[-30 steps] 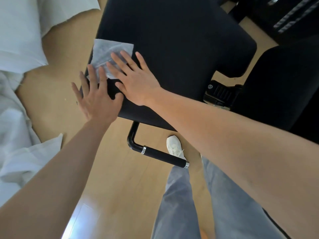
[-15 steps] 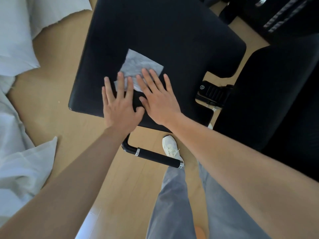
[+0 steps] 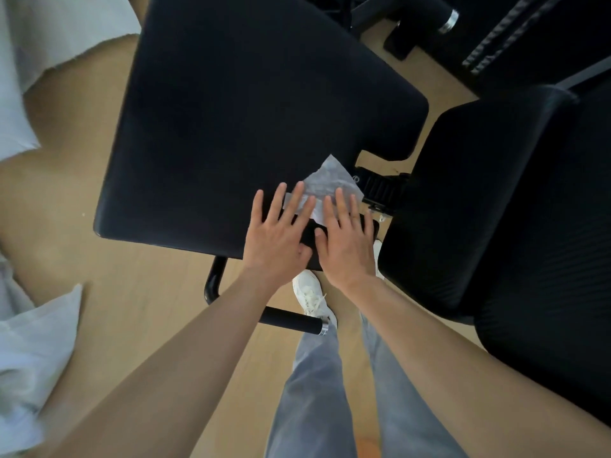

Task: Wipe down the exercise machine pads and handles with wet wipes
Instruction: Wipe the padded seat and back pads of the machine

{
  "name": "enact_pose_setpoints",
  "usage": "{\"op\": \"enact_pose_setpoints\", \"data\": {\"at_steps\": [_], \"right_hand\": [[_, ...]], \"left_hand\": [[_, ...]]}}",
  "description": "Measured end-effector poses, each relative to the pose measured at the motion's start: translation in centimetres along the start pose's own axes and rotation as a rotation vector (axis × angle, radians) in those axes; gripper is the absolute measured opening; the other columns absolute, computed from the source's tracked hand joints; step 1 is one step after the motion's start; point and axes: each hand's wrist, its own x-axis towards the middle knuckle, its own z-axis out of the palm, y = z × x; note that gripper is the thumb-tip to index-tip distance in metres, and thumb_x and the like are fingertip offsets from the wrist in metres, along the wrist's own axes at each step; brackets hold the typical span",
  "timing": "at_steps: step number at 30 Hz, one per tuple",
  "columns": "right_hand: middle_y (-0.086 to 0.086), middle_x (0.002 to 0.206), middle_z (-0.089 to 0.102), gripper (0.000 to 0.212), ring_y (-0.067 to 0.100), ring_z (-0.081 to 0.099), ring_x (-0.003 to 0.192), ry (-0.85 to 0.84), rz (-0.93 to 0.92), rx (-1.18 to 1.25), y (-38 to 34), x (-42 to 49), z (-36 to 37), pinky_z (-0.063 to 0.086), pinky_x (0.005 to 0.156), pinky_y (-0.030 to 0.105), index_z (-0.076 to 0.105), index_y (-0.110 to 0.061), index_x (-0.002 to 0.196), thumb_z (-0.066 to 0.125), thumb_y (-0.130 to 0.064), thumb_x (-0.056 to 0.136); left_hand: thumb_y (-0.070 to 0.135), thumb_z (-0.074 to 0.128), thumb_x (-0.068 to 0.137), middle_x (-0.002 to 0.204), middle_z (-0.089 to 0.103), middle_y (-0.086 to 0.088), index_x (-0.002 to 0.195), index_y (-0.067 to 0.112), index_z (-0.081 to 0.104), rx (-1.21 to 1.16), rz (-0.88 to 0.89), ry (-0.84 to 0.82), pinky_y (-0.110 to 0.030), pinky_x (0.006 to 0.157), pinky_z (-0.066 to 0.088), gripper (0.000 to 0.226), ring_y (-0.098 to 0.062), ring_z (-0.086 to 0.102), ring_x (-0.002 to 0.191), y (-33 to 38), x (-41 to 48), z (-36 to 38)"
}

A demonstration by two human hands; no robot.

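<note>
Left hand (image 3: 281,236) and right hand (image 3: 344,241), fingers spread flat, press a thin white wet wipe (image 3: 325,185) onto the black padded seat (image 3: 251,120); near the edge, it could slip off.

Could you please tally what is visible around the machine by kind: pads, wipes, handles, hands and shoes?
Black pads: 2, the flat pad and the ribbed pad
Wet wipes: 1
Handles: 1
Hands: 2, left hand, right hand
White shoes: 1
Total: 7

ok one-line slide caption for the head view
Both hands, left and right, press a white wet wipe flat on the black padded seat.
</note>
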Motion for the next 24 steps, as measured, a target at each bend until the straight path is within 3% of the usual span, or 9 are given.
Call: {"op": "enact_pose_setpoints", "data": {"at_steps": [8, 14, 20, 24], "right_hand": [[0.012, 0.170, 0.002, 0.066, 0.034, -0.003, 0.157, 0.058, -0.268, -0.002, -5.2, 5.9, -2.2, 0.010, 0.127, 0.051, 0.010, -0.016, 0.162, 0.034, -0.041, 0.106], [0.015, 0.170, 0.005, 0.064, 0.035, 0.000, 0.156, 0.110, -0.583, -0.085, -10.5, 11.6, -4.9, 0.015, 0.125, 0.052, 0.014, -0.014, 0.162, 0.032, -0.043, 0.107], [0.015, 0.170, 0.004, 0.063, 0.034, 0.001, 0.157, 0.120, -0.753, -0.193, -14.6, 15.7, -7.2, 0.007, 0.126, 0.053, 0.011, -0.018, 0.162, 0.026, -0.045, 0.107], [0.010, 0.170, 0.000, 0.061, 0.030, -0.002, 0.157, 0.123, -0.808, -0.264, -15.8, 17.4, -8.6, 0.000, 0.126, 0.054, 0.007, -0.024, 0.163, 0.021, -0.046, 0.108]], "left_hand": [[0.048, 0.041, 0.092, 0.173, 0.003, -0.005, 0.164, 0.023, 0.009, 0.058, -0.275, 0.067, -0.061, 0.125, 0.004, 0.083, -0.037, -0.002, 0.158, -7.7, 0.1, -2.9], [0.047, 0.046, 0.094, 0.172, 0.009, -0.007, 0.163, 0.021, 0.014, 0.004, -0.551, 0.119, -0.062, 0.125, 0.006, 0.081, -0.037, 0.003, 0.158, -13.2, 0.0, -4.1], [0.045, 0.045, 0.094, 0.172, 0.004, -0.006, 0.164, 0.025, 0.008, -0.122, -0.759, 0.134, -0.058, 0.127, 0.002, 0.081, -0.034, 0.002, 0.158, -15.9, -0.3, -4.5], [0.045, 0.043, 0.095, 0.173, 0.002, -0.006, 0.164, 0.021, 0.008, -0.190, -0.800, 0.144, -0.054, 0.128, 0.004, 0.081, -0.035, 0.001, 0.158, -16.3, 0.2, -5.2]]}}
